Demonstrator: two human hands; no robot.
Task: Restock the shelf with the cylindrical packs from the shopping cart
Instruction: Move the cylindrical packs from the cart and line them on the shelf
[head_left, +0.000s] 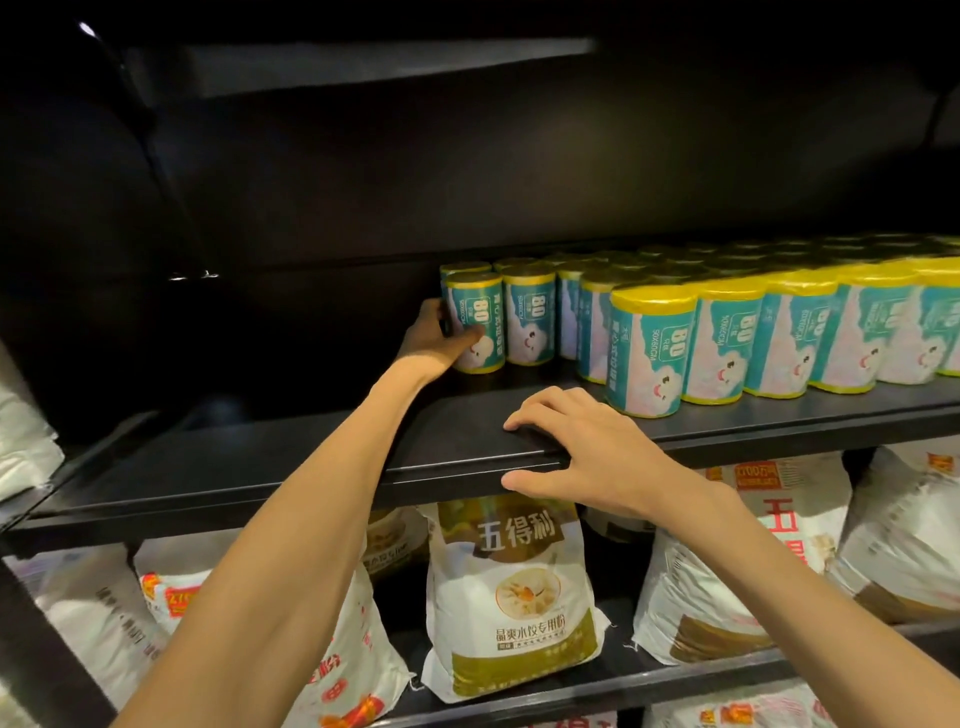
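Hiding left hand's (435, 338) fingertips: pack (475, 322)

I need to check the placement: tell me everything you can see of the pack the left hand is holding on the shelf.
The pack is a short upright cylinder in a teal and white printed wrapper marked "80", with yellow bands at top and bottom. It stands at the left end of the rows on the dark shelf, close beside the next pack. The left hand wraps its left side, thumb across the front.

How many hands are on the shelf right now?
2. The left hand grips the leftmost pack far back; the right hand rests on the shelf's front edge.
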